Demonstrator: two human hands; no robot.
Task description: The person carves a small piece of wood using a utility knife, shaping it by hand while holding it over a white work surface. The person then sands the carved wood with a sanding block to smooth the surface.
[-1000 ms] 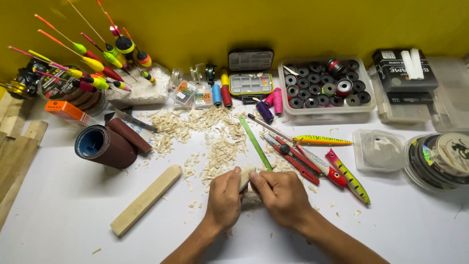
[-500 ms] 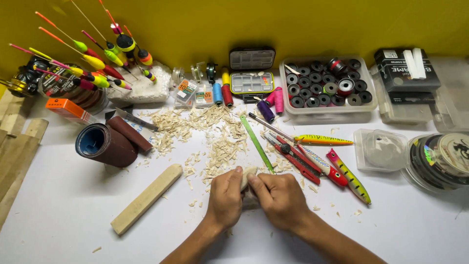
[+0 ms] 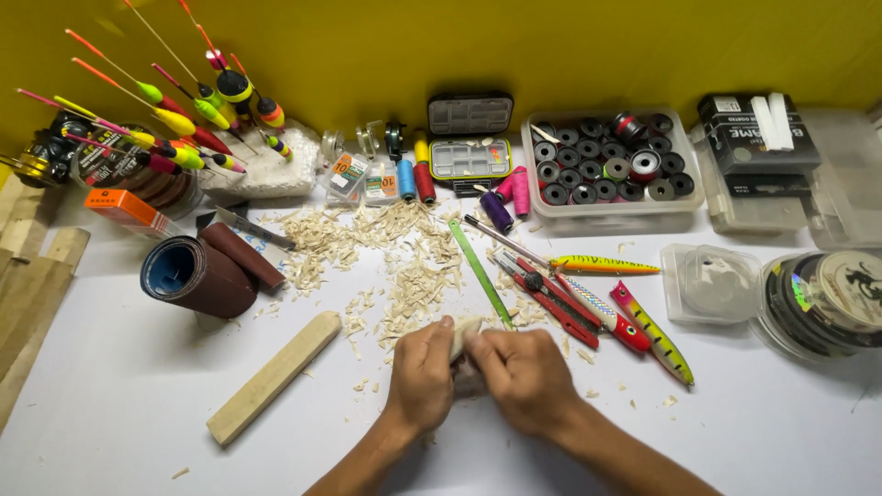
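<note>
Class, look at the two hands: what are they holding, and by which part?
Both hands, left hand and right hand, grip a small pale wooden piece around its lower part; only its top shows.

Pale, bare wood on the small piece and the long block. White worktop, pale shavings, yellow wall. Green ruler, dark brown sandpaper roll with blue core, lure pink, yellow and green, spotted.

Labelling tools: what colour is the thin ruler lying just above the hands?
Green. The ruler lies diagonally on the white table, clearest in the head view.
</note>
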